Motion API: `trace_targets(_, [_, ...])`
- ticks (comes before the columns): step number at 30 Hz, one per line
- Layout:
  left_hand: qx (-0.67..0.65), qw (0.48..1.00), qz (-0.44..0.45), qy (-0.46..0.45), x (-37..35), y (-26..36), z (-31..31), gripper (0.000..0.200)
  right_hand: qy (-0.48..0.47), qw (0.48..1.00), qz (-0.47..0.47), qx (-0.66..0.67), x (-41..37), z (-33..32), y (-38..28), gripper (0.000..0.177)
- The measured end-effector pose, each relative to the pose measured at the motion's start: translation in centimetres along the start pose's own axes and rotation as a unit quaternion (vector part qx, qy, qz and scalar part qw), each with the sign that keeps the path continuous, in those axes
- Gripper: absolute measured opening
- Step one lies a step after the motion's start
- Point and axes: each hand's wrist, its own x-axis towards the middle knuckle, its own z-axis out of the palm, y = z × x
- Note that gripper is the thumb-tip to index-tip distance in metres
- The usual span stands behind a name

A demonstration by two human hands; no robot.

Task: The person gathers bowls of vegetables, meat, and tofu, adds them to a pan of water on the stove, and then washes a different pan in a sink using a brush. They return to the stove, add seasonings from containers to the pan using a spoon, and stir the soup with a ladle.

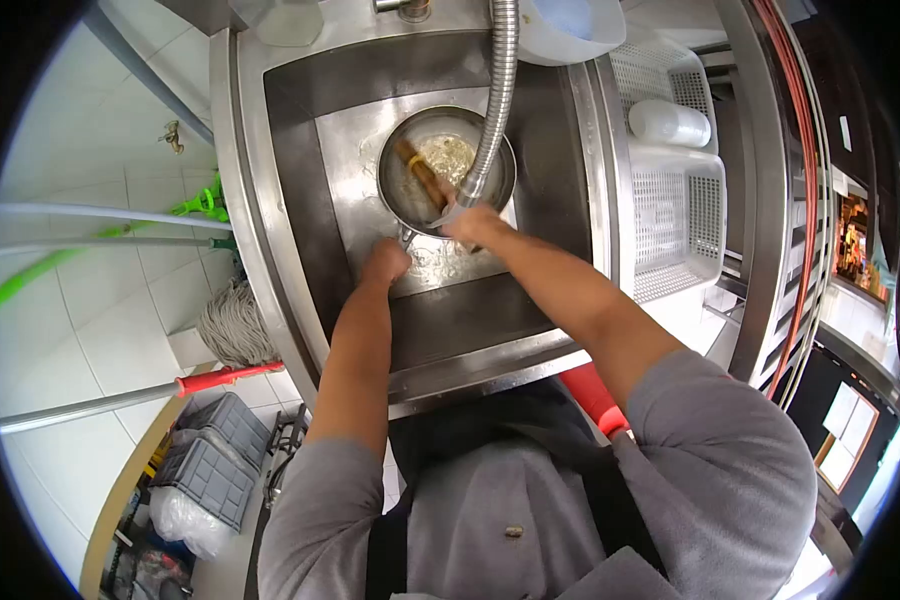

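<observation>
Looking straight down from the head camera into a steel sink point(355, 130). A round metal pot point(398, 195) sits at the middle of the basin, and the water in it looks cloudy and yellowish. A wooden-handled tool point(422, 172) lies slanted inside the pot with one end under the water.

A ribbed metal hose point(500, 90) drops in from the top edge and curves down to the pot's near right rim. The right hand point(475, 225) is right there. Its fingers are wrapped round the lower end of the hose, just over the pot's edge, and the hand hides the nozzle itself.

The left hand point(385, 262) is low in the basin, just beside the pot's near rim, where a short handle stub seems to stick out. Its fingers are curled under and out of my sight, so I cannot tell whether they are clamped on anything.

Both forearms reach in from the bottom, with grey sleeves above them. To the right of the sink, white perforated baskets point(690, 210) stand on the surface, and a white tub point(670, 122) lies in the far one.

Down to the left, on the tiled floor, I see a mop head point(232, 325), a red-gripped pole point(220, 380) and grey crates point(210, 450).
</observation>
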Motion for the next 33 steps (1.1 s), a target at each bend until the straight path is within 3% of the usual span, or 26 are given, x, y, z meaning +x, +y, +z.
trace_targets(1, [0.027, 0.999, 0.007, -0.015, -0.3, -0.4, 0.5, 0.023, -0.013, 0.999, 0.031, 0.004, 0.0, 1.4, -0.1, 0.053])
trace_targets(2, [0.031, 0.999, 0.004, -0.024, -0.9, -1.1, 1.3, 0.023, -0.015, 0.998, -0.053, -0.016, -1.4, 2.4, 0.6, 0.06])
trace_targets(3, [0.03, 0.999, 0.01, -0.005, -0.8, -0.9, 1.1, 0.023, -0.012, 0.998, -0.052, -0.017, -2.5, 2.4, 1.5, 0.06])
trace_targets(5, [0.028, 0.999, 0.017, 0.013, 0.3, -1.2, 1.5, 0.024, -0.087, 0.981, -0.041, -0.166, -5.8, 1.3, 1.1, 0.067])
trace_targets(6, [-0.004, 1.0, 0.006, 0.026, 0.5, -1.4, 2.1, 0.025, 0.002, 0.991, -0.046, -0.122, -3.6, 2.5, 2.6, 0.075])
trace_targets(7, [-0.034, 0.999, -0.006, 0.04, 0.8, -1.8, 2.6, 0.027, -0.004, 0.996, -0.004, -0.091, -2.1, 0.6, 1.2, 0.077])
trace_targets(9, [-0.063, 0.997, -0.016, 0.045, -0.3, -1.1, 2.1, 0.028, 0.071, 0.993, 0.075, 0.062, 0.4, 0.4, -0.9, 0.079])
trace_targets(10, [-0.085, 0.995, -0.027, 0.048, -1.1, -1.0, 1.6, 0.03, 0.071, 0.993, 0.073, 0.061, 0.5, 1.2, -0.7, 0.079])
trace_targets(12, [-0.061, 0.998, -0.009, 0.019, -2.8, -0.9, 1.4, 0.031, 0.047, 0.991, -0.017, -0.122, -1.9, 4.9, 0.1, 0.071])
trace_targets(13, [-0.045, 0.999, 0.014, 0.009, -2.8, -0.2, 0.5, 0.032, -0.027, 0.993, 0.021, -0.109, -4.1, 4.1, 0.1, 0.065])
trace_targets(16, [-0.067, 0.998, -0.004, 0.02, -2.8, -0.3, 0.7, 0.031, 0.034, 0.992, 0.111, -0.056, -2.0, 0.1, 3.2, 0.077])
trace_targets(19, [-0.033, 0.999, -0.022, 0.008, -0.6, -1.1, 1.9, 0.031, 0.038, 0.993, 0.083, -0.075, -2.1, 1.8, 2.0, 0.078])
trace_targets(21, [-0.051, 0.998, -0.015, 0.027, 0.0, -1.4, 2.2, 0.031, -0.058, 0.989, 0.063, -0.117, -5.0, 4.2, 0.9, 0.075])
trace_targets(25, [-0.091, 0.995, -0.019, 0.045, -1.4, -1.0, 2.0, 0.035, 0.109, 0.987, 0.114, -0.022, -0.5, 0.9, 3.7, 0.054])
trace_targets(28, [-0.068, 0.997, -0.02, 0.033, -1.9, -0.5, 1.5, 0.036, 0.014, 0.994, 0.06, -0.088, -2.6, 4.0, 1.3, 0.063])
trace_targets(29, [-0.069, 0.997, -0.018, 0.031, -1.4, -0.8, 1.8, 0.036, -0.056, 0.991, 0.042, -0.115, -4.9, 3.1, -0.2, 0.076])
trace_targets(31, [-0.066, 0.997, -0.013, 0.028, -0.6, -1.4, 2.1, 0.035, 0.032, 0.992, 0.081, -0.091, -3.0, 2.7, 1.7, 0.081])
trace_targets(33, [-0.067, 0.997, -0.013, 0.031, -0.7, -1.0, 2.0, 0.035, 0.011, 0.992, 0.112, -0.048, 0.1, -0.4, 2.7, 0.078])
